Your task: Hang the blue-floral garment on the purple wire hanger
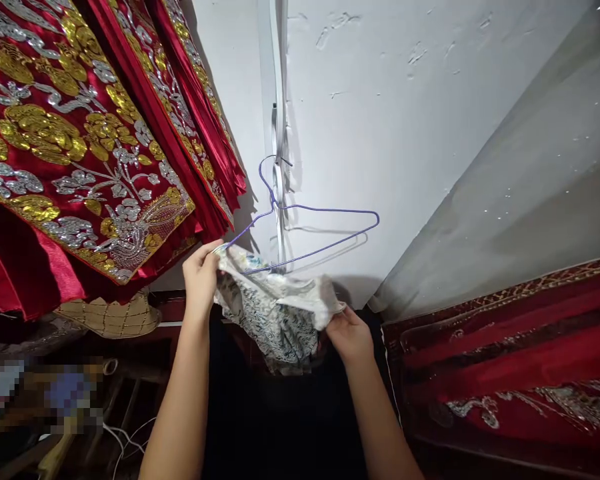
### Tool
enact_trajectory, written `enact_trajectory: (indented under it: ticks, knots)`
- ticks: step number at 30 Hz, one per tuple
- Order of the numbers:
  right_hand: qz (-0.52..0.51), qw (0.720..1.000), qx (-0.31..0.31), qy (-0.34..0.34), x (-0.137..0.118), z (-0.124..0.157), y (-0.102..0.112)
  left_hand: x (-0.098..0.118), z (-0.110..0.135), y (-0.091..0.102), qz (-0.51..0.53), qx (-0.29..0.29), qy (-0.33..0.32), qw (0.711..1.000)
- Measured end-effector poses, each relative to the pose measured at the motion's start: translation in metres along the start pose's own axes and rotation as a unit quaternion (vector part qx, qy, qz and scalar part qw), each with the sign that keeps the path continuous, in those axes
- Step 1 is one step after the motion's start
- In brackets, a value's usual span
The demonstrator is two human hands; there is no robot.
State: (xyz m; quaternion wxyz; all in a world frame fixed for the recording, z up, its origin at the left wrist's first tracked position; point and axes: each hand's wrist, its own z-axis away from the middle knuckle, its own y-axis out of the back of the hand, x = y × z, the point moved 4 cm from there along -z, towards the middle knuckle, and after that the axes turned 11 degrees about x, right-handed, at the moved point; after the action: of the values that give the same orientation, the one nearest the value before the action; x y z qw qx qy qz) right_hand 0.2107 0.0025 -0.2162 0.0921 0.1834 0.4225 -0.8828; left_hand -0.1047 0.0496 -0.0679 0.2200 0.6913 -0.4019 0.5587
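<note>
Between hands point(201, 275) point(351, 335): crinkled, patterned cloth point(279, 323).

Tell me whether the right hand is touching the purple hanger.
Apart. The head view shows the right hand holding the patterned garment below the purple hanger, with white wall visible between the hand and the hanger's right end.

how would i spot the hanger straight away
Find the pale wall right of the red embroidered cloth. In front of it, rising from the patterned garment, is the hanger. Unlike the solid cloth and garment, it is a thin purple wire outline.
</note>
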Motion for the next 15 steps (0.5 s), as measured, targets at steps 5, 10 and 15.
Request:
enact_trajectory:
  ticks: [5, 10, 15]
  knots:
    - [0.180, 0.980, -0.065, 0.053, 0.030, 0.023, -0.007, -0.033, 0.025, 0.046, 0.228, 0.108, 0.227, 0.941]
    - [0.383, 0.888, -0.077, 0.241, 0.042, 0.053, -0.023, -0.030, 0.073, 0.038, 0.318, 0.098, 0.246, 0.910]
    - [0.410, 0.880, -0.237, -0.043, 0.079, 0.081, -0.031, -0.004, 0.161, -0.018, 0.297, -0.123, 0.289, 0.902]
